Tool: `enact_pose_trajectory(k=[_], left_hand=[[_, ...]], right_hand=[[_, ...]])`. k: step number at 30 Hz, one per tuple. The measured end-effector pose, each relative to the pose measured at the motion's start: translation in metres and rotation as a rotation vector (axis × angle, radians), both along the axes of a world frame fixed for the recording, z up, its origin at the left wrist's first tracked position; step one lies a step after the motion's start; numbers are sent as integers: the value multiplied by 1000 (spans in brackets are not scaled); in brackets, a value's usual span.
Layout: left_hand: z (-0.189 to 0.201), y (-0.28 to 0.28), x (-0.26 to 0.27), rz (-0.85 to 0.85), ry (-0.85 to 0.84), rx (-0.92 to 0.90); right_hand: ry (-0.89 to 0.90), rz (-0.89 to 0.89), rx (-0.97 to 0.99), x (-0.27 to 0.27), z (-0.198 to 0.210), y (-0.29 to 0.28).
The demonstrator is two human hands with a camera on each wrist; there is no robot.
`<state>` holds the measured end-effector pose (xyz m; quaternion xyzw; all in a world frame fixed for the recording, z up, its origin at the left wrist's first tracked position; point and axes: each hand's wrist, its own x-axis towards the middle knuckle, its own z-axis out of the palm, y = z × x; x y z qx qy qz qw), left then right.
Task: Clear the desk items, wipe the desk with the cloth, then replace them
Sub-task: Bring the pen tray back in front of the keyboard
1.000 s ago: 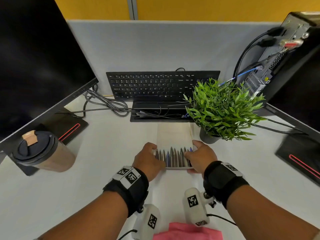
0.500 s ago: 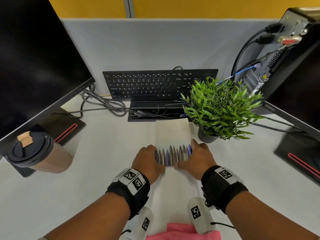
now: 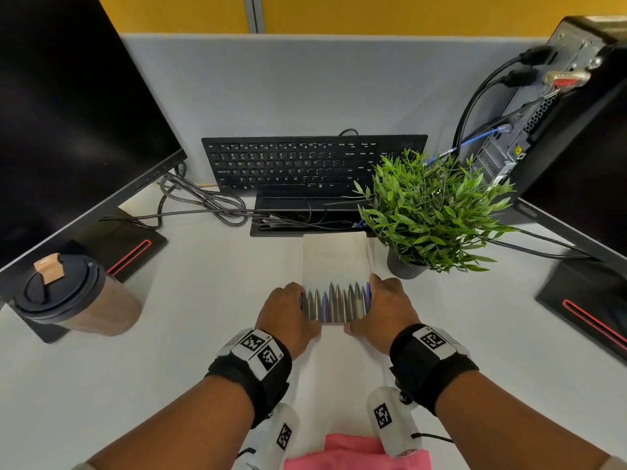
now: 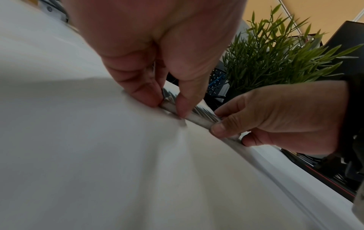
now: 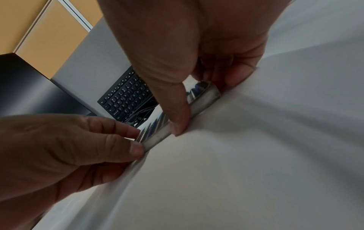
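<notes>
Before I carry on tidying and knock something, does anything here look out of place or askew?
The keyboard stands tilted up against the grey partition instead of lying flat, above a tangle of cables. The pen case, held at its near corners by the left hand and right hand, looks square.

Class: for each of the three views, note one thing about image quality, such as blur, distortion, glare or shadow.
Head view: wide-angle bending curves the monitor edges, and the pen case is sharp. Left wrist view: the left hand is near and soft, casting shadow on the desk. Right wrist view: the desk is smeared and dim, the keyboard sharp.
</notes>
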<state>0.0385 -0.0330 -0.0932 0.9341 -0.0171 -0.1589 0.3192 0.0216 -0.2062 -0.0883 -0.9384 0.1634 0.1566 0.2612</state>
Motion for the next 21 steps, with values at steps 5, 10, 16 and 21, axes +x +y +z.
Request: enact_pose_trajectory(k=[5,10,16,21], left_hand=[[1,-1,0,13,8,3],[3,-1,-1,4,17,17],[10,17,-5,33,45,11],[30,53,-17,108,-33,-12]], right_hand=[[-7,-6,4,0,-1,0],[10,-11,8,-1,3,1],[-84,20,-95,-4,22,12],[-168,168,22,5,44,59]])
